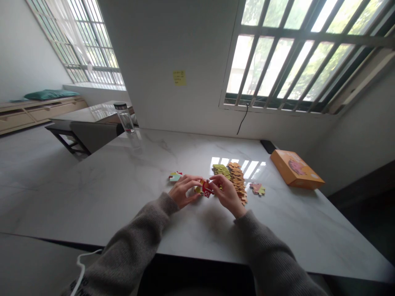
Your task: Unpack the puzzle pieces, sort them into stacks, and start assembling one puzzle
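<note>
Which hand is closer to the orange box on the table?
Right. The right hand sits left of the orange box, with stacked puzzle pieces between them; the left hand is farther left, past the right hand.

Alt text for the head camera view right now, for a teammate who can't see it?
The left hand and right hand hold a red barn jigsaw piece over a white marble table. Stacked puzzle pieces stand just beyond, and an orange box lies to the right.

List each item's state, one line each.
Left hand: pinching red puzzle piece
Right hand: pinching same piece
Puzzle piece pile: stacked on table
Loose puzzle piece: lying flat
Orange box: closed, lying flat
Glass bottle: upright, capped
Sticky note: stuck to wall
</note>
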Demonstrator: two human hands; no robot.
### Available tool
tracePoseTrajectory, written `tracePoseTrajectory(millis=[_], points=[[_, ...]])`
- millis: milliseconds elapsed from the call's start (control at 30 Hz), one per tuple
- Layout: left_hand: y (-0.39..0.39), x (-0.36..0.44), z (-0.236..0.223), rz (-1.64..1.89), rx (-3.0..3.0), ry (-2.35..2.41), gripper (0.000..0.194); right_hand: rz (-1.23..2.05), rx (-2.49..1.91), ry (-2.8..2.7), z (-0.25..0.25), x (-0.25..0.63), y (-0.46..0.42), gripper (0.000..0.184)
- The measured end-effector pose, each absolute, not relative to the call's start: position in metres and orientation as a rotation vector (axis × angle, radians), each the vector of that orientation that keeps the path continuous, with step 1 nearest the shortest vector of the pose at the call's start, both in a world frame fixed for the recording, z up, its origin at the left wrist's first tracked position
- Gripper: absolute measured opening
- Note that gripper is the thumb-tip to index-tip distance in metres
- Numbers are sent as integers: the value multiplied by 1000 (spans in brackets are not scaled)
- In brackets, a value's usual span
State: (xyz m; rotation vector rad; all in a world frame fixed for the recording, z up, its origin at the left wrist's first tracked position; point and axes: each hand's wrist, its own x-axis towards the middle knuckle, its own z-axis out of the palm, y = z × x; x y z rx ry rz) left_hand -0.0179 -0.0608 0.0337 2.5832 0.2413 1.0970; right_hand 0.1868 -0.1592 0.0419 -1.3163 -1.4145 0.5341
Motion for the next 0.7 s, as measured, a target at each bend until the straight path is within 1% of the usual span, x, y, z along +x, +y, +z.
tracePoseTrajectory(millis=[67,233,367,433,500,600,633,700], points=[[-60,-17,33,1104,2563,225,23,539,-1318,-1417,43,186,-160,23],[-58,-18,33,1204,2505,304,24,373,-1278,-1557,52,186,-167,18],[-58,-18,34,1262,2467,351,25,272,-1222,-1719,54,184,-171,30],[-57,-17,33,1271,2458,333,24,235,-1213,-1762,52,183,-171,30],[-56,-17,31,1271,2460,317,28,208,-1214,-1784,51,184,-170,28],[-52,-19,26,1262,2462,380,42,159,-1252,-1774,50,199,-173,29],[-51,-20,25,1254,2468,420,44,136,-1280,-1750,49,209,-175,29],[-48,-22,22,1229,2493,493,39,77,-1358,-1668,46,238,-183,30]])
